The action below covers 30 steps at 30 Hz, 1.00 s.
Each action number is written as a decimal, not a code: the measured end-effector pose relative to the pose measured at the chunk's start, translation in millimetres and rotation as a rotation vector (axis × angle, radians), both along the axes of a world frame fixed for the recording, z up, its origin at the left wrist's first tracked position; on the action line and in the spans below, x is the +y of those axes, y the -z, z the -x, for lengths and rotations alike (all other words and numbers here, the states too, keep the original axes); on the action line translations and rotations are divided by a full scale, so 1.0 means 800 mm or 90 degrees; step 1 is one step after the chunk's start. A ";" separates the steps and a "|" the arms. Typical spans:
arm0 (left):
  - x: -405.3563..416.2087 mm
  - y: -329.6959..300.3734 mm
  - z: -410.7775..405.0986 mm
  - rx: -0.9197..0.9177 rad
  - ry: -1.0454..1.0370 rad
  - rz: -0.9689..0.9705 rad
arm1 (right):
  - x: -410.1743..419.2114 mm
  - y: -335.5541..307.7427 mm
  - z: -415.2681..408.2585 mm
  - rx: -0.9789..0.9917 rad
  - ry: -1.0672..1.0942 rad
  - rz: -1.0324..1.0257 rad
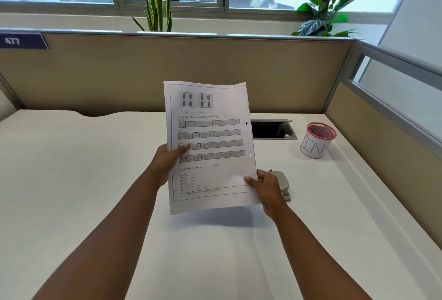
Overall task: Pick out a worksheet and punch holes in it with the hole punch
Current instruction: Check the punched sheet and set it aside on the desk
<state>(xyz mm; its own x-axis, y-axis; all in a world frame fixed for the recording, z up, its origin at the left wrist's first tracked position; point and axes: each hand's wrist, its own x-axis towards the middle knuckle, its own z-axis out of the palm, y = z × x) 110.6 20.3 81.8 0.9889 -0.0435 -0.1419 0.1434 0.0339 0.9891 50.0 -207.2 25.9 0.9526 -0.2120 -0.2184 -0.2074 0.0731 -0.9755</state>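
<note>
A printed maths worksheet [215, 132] with dice pictures and number strips is held upright above the white desk [83, 180]. Two punched holes show along its right edge, one dark and one light. My left hand [168, 161] grips its left edge at mid height, thumb on the front. My right hand [265, 186] pinches its bottom right corner. A beige hole punch [283, 183] rests on the desk just behind my right hand, partly hidden by it.
A pink mesh cup [318, 140] wrapped in paper marked "BIN" stands at the right. A cable opening [272, 129] lies in the desk behind the sheet. Beige partition walls [143, 74] enclose the back and right. Plants stand on the window sill.
</note>
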 end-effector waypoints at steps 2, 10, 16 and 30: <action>0.010 0.001 0.002 0.010 0.023 -0.005 | 0.004 -0.004 -0.001 0.001 0.008 -0.007; 0.062 0.017 0.014 0.063 0.000 0.017 | 0.044 -0.021 -0.021 0.000 -0.005 -0.026; 0.114 0.020 0.001 0.062 -0.153 -0.029 | 0.103 -0.026 -0.053 0.009 -0.030 -0.008; 0.216 0.070 -0.069 0.169 -0.278 -0.183 | 0.228 0.026 -0.140 0.118 -0.016 0.031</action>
